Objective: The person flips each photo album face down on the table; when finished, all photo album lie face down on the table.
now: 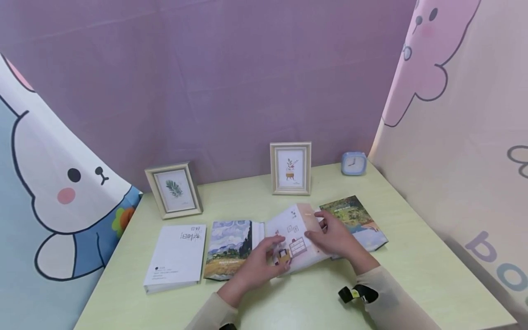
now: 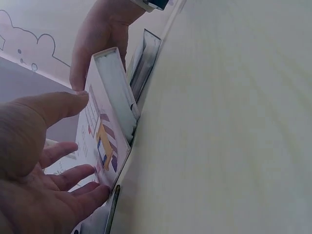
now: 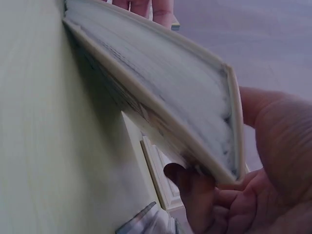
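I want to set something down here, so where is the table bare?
A wide bare patch of table lies between the right painted album and the table's right edge. Another lies between the leaf frame and plant frame. It's crowded mid-table, where the left hand and right hand are on the pale album.

A creased purple cloth (image 1: 247,91) hangs at 12 o'clock behind a pale yellow-green table (image 1: 429,270). At 9 o'clock, a light blue wall hanging (image 1: 16,220) carries a white cartoon rabbit (image 1: 53,165); at 3 o'clock, a cream hanging (image 1: 466,151) shows a pink cartoon figure (image 1: 437,46) and pastel letters (image 1: 481,246). The light is soft and diffuse.
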`<action>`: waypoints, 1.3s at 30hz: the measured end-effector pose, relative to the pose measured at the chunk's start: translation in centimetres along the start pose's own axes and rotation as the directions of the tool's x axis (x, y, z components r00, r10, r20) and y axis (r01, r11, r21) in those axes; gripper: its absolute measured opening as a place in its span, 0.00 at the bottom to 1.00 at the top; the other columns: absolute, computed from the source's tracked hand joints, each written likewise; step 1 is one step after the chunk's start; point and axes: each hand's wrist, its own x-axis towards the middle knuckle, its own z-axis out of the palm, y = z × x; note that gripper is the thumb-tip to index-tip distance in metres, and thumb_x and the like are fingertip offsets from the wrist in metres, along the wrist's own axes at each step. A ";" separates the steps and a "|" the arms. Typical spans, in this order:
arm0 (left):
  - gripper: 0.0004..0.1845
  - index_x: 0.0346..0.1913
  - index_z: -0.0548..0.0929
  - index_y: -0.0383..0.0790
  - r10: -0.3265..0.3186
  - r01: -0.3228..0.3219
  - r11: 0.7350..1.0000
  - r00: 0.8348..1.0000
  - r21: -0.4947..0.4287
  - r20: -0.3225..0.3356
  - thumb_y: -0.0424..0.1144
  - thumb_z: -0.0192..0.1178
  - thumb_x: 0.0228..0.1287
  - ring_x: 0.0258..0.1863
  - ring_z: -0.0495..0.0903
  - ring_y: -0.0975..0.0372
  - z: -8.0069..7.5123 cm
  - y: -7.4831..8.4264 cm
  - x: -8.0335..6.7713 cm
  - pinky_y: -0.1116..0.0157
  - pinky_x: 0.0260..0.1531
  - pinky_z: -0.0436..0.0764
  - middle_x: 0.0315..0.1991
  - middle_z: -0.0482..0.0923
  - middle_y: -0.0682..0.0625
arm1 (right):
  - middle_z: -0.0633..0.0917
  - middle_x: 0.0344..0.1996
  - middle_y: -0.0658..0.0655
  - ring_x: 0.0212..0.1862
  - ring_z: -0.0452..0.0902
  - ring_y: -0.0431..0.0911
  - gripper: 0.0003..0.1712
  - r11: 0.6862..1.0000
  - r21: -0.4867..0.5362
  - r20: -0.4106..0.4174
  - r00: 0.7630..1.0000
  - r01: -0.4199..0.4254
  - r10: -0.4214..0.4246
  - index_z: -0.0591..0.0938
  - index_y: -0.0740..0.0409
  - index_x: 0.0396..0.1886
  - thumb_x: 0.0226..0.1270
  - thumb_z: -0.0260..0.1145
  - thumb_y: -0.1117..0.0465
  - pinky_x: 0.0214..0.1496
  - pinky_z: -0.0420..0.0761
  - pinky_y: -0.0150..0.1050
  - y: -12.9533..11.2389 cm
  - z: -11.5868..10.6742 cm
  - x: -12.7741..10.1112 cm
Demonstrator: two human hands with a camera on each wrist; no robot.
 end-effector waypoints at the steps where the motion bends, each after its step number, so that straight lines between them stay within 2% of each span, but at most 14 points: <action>1: 0.41 0.75 0.72 0.45 -0.007 0.007 1.000 1.000 0.013 0.003 0.43 0.77 0.60 0.71 0.71 0.41 0.0 0.0 0.0 0.45 0.71 0.71 0.81 0.58 0.40 | 0.83 0.41 0.58 0.38 0.80 0.48 0.43 1.000 -0.026 0.001 1.000 -0.007 0.007 0.71 0.59 0.73 0.65 0.76 0.46 0.35 0.84 0.41 0.1 0.0 0.0; 6: 0.42 0.75 0.71 0.47 -0.034 0.033 0.998 0.999 0.055 0.012 0.46 0.78 0.59 0.70 0.72 0.41 0.0 0.0 0.1 0.43 0.71 0.70 0.81 0.58 0.42 | 0.84 0.45 0.57 0.40 0.81 0.48 0.43 0.994 -0.105 -0.008 1.000 -0.030 0.029 0.74 0.57 0.73 0.64 0.76 0.42 0.40 0.84 0.42 0.6 -0.1 0.2; 10: 0.42 0.75 0.72 0.46 -0.038 0.037 0.995 0.999 0.090 0.012 0.47 0.78 0.58 0.73 0.69 0.43 0.1 0.0 0.4 0.42 0.73 0.68 0.80 0.61 0.43 | 0.84 0.48 0.57 0.43 0.81 0.49 0.44 0.987 -0.156 -0.015 1.000 -0.027 0.025 0.76 0.60 0.71 0.63 0.76 0.39 0.43 0.84 0.44 0.9 -0.2 0.3; 15: 0.40 0.71 0.76 0.42 -0.034 0.032 0.990 0.999 0.139 0.013 0.47 0.79 0.56 0.76 0.65 0.46 0.1 0.1 0.7 0.42 0.76 0.62 0.78 0.66 0.45 | 0.84 0.46 0.56 0.43 0.80 0.49 0.43 0.975 -0.220 -0.015 1.000 -0.025 0.022 0.78 0.61 0.68 0.62 0.76 0.39 0.43 0.85 0.45 1.0 -0.1 0.3; 19: 0.40 0.71 0.76 0.40 -0.030 0.027 0.986 0.999 0.165 0.018 0.47 0.79 0.56 0.77 0.64 0.46 0.0 0.3 0.7 0.40 0.76 0.61 0.77 0.66 0.45 | 0.84 0.45 0.55 0.44 0.81 0.48 0.40 0.967 -0.255 -0.007 1.000 -0.001 -0.001 0.80 0.62 0.66 0.63 0.76 0.40 0.45 0.85 0.47 1.0 0.0 0.3; 23: 0.39 0.70 0.77 0.40 -0.027 0.023 0.985 0.999 0.169 0.018 0.45 0.79 0.56 0.76 0.64 0.45 -0.1 0.4 0.6 0.39 0.75 0.62 0.77 0.66 0.44 | 0.85 0.46 0.54 0.46 0.81 0.49 0.38 0.959 -0.283 -0.004 1.000 0.010 -0.011 0.82 0.61 0.64 0.64 0.76 0.41 0.50 0.85 0.50 0.9 0.0 0.2; 28: 0.30 0.63 0.82 0.41 -0.006 0.004 0.989 1.000 0.150 0.015 0.39 0.78 0.56 0.76 0.64 0.44 0.0 0.4 0.7 0.40 0.75 0.62 0.76 0.67 0.43 | 0.85 0.48 0.54 0.49 0.81 0.50 0.34 0.947 -0.321 0.001 1.000 0.013 -0.013 0.84 0.60 0.62 0.65 0.76 0.43 0.52 0.85 0.52 0.8 0.0 0.1; 39: 0.26 0.61 0.83 0.38 -0.035 0.033 0.986 0.999 0.166 0.010 0.33 0.76 0.58 0.76 0.64 0.45 0.3 0.2 0.9 0.45 0.76 0.64 0.76 0.66 0.44 | 0.86 0.46 0.54 0.48 0.82 0.50 0.28 0.920 -0.389 0.004 0.999 0.034 -0.035 0.88 0.56 0.57 0.65 0.76 0.44 0.50 0.85 0.52 0.6 0.0 -0.1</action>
